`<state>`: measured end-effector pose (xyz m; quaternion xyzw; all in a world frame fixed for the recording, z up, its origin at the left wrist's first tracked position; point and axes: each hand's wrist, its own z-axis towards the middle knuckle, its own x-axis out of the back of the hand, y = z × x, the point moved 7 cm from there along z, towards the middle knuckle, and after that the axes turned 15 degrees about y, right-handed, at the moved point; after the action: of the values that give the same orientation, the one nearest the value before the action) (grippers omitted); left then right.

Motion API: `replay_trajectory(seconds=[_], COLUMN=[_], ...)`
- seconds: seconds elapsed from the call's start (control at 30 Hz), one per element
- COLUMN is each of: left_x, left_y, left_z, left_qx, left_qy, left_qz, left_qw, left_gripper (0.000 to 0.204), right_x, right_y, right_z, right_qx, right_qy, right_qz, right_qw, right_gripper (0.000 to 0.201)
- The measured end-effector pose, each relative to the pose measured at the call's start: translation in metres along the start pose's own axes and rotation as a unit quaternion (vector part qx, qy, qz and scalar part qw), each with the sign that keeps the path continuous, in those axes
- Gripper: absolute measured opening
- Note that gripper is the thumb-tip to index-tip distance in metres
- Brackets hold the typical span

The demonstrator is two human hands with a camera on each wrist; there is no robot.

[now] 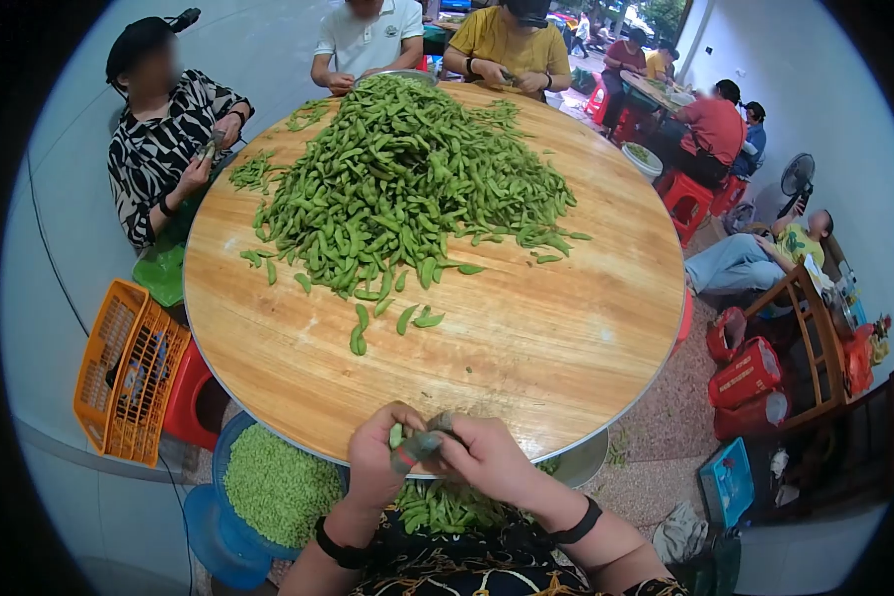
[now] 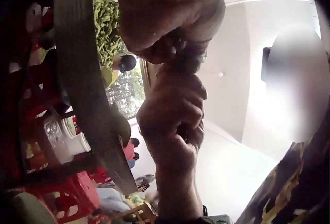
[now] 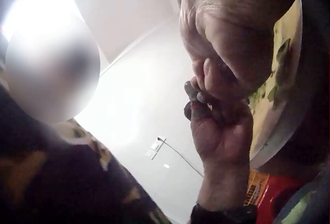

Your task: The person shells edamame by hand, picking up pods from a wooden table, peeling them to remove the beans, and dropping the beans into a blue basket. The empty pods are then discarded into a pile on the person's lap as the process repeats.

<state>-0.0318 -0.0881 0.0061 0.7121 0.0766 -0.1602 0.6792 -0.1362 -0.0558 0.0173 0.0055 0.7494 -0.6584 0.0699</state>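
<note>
Both hands meet just over the near edge of the round wooden table. My left hand pinches a green edamame pod; its thumb wears a dark wrap with a red band. Against it, my right hand has its fingers curled at the same pod, dark covering on its thumb too. In the right wrist view the left hand faces the curled right hand, and the pod is hidden. A large heap of edamame pods covers the table's far half, with a few loose pods nearer.
More pods lie below my hands at the lap. A blue basin of shelled beans stands at lower left, beside a red stool and orange crate. A metal bowl sits under the table's right edge. Several people sit around.
</note>
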Motion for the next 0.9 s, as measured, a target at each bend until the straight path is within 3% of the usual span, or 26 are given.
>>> replay_trajectory(seconds=[0.03,0.07,0.1,0.17,0.2,0.23,0.27,0.33,0.47,0.5,0.53,0.6,0.63,0.67,0.73,0.8,0.9], left_x=[0.003,0.004,0.006,0.010,0.010,0.010,0.014,0.013,0.026,0.034,0.037,0.041,0.040,0.041,0.041,0.039,0.035], left_y=[-0.008,-0.008,-0.008,-0.009,-0.006,-0.003,-0.004,0.003,0.006,-0.001,-0.002,-0.004,-0.002,-0.003,-0.002,-0.003,0.001], left_z=[0.000,0.000,0.000,0.000,0.000,0.000,0.000,0.003,0.011,0.013,0.015,0.017,0.018,0.018,0.020,0.022,0.020], left_qx=[0.023,0.024,0.029,0.040,0.016,-0.007,0.002,-0.035,-0.032,0.013,0.018,0.067,0.067,0.070,0.059,0.046,0.031], left_qy=[0.035,0.036,0.046,0.067,0.059,0.051,0.062,0.048,0.084,0.082,0.085,0.082,0.089,0.091,0.076,0.057,-0.001], left_qz=[-0.033,-0.034,-0.007,0.020,0.033,0.049,0.051,0.033,0.132,0.138,0.138,0.003,-0.032,-0.031,-0.052,-0.015,0.077], left_qw=[0.999,0.999,0.999,0.997,0.998,0.997,0.997,0.998,0.987,0.987,0.987,0.994,0.993,0.993,0.994,0.997,0.997], left_gripper=[0.014,0.014,0.013,0.011,0.010,0.011,0.011,0.008,0.007,0.009,0.009,0.011,0.011,0.011,0.017,0.020,0.023], right_x=[0.007,0.007,0.007,0.013,0.012,0.009,0.004,-0.003,0.002,-0.001,-0.003,0.024,0.050,0.065,0.102,0.112,0.099], right_y=[-0.013,-0.028,-0.030,-0.014,0.000,0.007,0.013,0.013,0.005,-0.008,-0.018,-0.041,-0.050,-0.068,-0.081,-0.092,-0.070], right_z=[0.002,-0.004,-0.004,0.006,0.007,0.008,0.008,0.009,0.028,0.035,0.045,0.095,0.127,0.161,0.228,0.262,0.281], right_qx=[0.158,0.304,0.303,0.087,-0.036,-0.116,-0.195,-0.232,-0.163,-0.097,-0.028,0.182,0.080,0.197,0.267,0.293,0.309], right_qy=[0.088,0.170,0.168,0.096,0.075,0.051,0.029,0.034,0.046,-0.014,-0.075,0.014,0.093,0.143,0.211,0.258,0.201], right_qz=[-0.191,-0.368,-0.368,-0.199,-0.099,0.047,0.192,0.215,0.067,-0.076,-0.216,-0.323,-0.466,-0.482,-0.558,-0.585,-0.587], right_qw=[0.965,0.862,0.863,0.972,0.992,0.991,0.962,0.948,0.983,0.992,0.973,0.928,0.876,0.841,0.757,0.710,0.720], right_gripper=[0.017,0.017,0.017,0.016,0.016,0.016,0.016,0.017,0.021,0.022,0.023,0.023,0.021,0.021,0.023,0.025,0.028])
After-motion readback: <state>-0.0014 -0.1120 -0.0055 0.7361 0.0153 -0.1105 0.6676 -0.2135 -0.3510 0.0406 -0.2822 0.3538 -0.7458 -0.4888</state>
